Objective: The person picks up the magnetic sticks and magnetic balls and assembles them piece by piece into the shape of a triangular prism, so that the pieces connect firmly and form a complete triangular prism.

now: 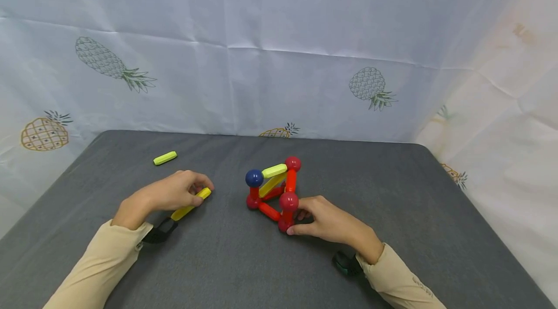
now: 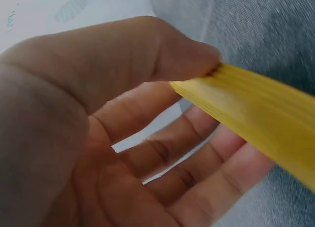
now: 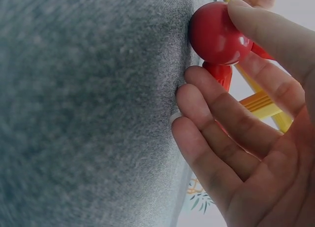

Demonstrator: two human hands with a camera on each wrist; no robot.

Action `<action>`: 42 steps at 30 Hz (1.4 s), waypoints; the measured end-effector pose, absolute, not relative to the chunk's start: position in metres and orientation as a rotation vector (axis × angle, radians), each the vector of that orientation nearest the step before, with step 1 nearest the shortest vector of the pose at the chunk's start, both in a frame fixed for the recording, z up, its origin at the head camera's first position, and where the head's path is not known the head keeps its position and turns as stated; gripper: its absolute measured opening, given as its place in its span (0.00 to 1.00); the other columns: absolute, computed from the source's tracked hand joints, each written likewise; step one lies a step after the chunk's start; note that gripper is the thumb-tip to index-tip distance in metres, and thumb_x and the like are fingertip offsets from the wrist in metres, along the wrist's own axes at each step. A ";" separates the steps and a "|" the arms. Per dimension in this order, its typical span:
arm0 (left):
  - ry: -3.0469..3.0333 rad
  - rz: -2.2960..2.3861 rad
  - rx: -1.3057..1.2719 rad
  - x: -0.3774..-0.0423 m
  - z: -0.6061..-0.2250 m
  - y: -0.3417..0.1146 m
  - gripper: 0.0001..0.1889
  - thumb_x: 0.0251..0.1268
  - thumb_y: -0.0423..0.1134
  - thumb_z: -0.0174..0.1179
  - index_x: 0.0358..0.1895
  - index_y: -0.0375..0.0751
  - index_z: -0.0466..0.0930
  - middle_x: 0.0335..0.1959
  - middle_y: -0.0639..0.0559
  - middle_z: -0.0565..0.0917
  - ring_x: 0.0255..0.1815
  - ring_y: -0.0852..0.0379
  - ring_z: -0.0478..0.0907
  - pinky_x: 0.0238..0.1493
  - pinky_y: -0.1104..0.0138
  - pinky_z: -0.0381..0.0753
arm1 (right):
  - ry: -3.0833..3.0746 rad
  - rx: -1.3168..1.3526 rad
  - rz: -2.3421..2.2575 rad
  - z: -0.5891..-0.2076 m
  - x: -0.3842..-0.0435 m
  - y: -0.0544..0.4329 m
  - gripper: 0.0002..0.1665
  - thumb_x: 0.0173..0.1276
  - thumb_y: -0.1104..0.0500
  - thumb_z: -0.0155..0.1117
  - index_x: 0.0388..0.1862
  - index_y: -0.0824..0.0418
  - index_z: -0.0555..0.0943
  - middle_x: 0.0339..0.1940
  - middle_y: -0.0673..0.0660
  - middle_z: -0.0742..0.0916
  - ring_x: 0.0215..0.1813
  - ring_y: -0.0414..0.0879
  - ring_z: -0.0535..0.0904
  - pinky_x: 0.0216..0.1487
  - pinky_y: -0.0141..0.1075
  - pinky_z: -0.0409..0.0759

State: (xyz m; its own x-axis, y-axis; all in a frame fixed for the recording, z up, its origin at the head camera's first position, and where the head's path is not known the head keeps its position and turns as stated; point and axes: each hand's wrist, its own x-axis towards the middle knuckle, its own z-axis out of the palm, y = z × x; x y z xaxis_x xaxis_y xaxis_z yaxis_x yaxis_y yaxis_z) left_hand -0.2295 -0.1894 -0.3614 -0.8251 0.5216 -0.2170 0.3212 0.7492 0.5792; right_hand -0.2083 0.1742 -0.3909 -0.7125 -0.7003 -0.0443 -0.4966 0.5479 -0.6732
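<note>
My left hand (image 1: 176, 191) pinches a long yellow rod (image 2: 256, 104) near its far end, between thumb and fingers, low over the table. In the middle stands a toy frame of magnetic rods and balls. It has a blue ball (image 1: 255, 178) on a red upright, red balls at the other corners, red rods (image 1: 270, 211) along the base, and a light-yellow rod (image 1: 274, 170) across the top. At its near right corner my right hand (image 1: 333, 222) grips the lower red ball (image 3: 216, 35), thumb on the ball and fingers behind it. Another red ball (image 1: 288, 201) tops that corner's short upright.
A short light-yellow rod (image 1: 165, 158) lies at the far left of the grey table (image 1: 235, 265). White cloth (image 1: 283, 91) printed with pineapples hangs behind and beside the table. Dark wrist straps sit at both sleeves.
</note>
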 end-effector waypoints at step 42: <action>2.489 0.993 0.821 -0.213 -0.342 -0.166 0.09 0.62 0.37 0.68 0.44 0.41 0.82 0.36 0.57 0.87 0.35 0.61 0.82 0.38 0.69 0.82 | 2.478 -0.984 -0.913 -0.391 -0.210 0.175 0.18 0.64 0.52 0.72 0.50 0.58 0.83 0.41 0.49 0.89 0.42 0.35 0.84 0.48 0.31 0.83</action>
